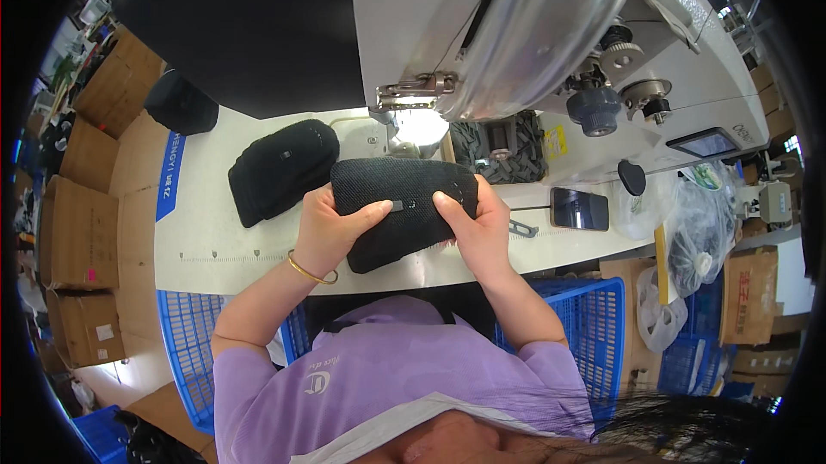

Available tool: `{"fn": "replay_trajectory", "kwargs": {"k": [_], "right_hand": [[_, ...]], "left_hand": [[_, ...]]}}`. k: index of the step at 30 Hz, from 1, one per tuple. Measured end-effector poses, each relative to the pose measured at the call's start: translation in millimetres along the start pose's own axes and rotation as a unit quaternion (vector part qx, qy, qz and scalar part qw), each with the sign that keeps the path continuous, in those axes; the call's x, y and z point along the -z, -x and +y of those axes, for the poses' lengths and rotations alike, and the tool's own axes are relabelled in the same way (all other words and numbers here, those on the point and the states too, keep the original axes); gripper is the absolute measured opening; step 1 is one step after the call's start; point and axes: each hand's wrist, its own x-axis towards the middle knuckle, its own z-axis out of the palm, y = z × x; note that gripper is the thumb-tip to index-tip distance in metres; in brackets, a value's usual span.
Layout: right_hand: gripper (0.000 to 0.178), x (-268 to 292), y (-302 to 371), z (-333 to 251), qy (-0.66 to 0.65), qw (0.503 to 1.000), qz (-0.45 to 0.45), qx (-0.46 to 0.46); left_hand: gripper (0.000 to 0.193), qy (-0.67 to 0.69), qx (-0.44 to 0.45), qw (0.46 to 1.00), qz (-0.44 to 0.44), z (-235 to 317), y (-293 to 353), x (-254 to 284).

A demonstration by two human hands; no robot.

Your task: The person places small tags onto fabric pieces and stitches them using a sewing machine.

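Note:
Between my two hands is a black knit cap (404,240), stretched flat above the front of the sewing table. My left hand (331,227) grips its left side, the thumb lying on the front beside a small grey tag (397,205). From the right, my right hand (477,227) pinches the opposite edge, thumb on top and fingers mostly hidden behind the cloth. Another black knit piece (284,167) of similar shape lies flat on the table to the left. The sewing machine's presser foot area (417,94) is lit just beyond the held cap.
Beyond the cap, a recessed tray (542,150) holds many small grey strips. A phone (579,209) and a small grey tool (522,229) lie right on the white table (202,249). Blue baskets (607,326) stand below the front edge. Cardboard boxes (82,236) line the left.

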Motion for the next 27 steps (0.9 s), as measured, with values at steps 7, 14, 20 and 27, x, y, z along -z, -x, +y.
{"fn": "replay_trajectory", "kwargs": {"k": [7,14,20,27], "right_hand": [[0.018,1.1,-43.5,-8.1,0.114,0.992,0.049,0.028],[0.011,8.9,-86.8,8.7,0.125,0.979,0.087,0.132],[0.010,5.3,-87.0,6.5,0.036,0.990,0.062,0.118],[0.008,0.6,-80.4,-9.9,0.044,0.993,0.066,0.084]], "left_hand": [[0.020,0.045,-0.018,0.999,-0.002,29.9,-36.8,1.8],[0.024,0.084,-0.002,0.996,0.009,35.9,-69.8,3.9],[0.023,0.092,0.020,0.995,0.016,39.7,-71.0,4.3],[0.022,0.085,0.027,0.996,0.016,40.0,-73.8,6.8]]}}
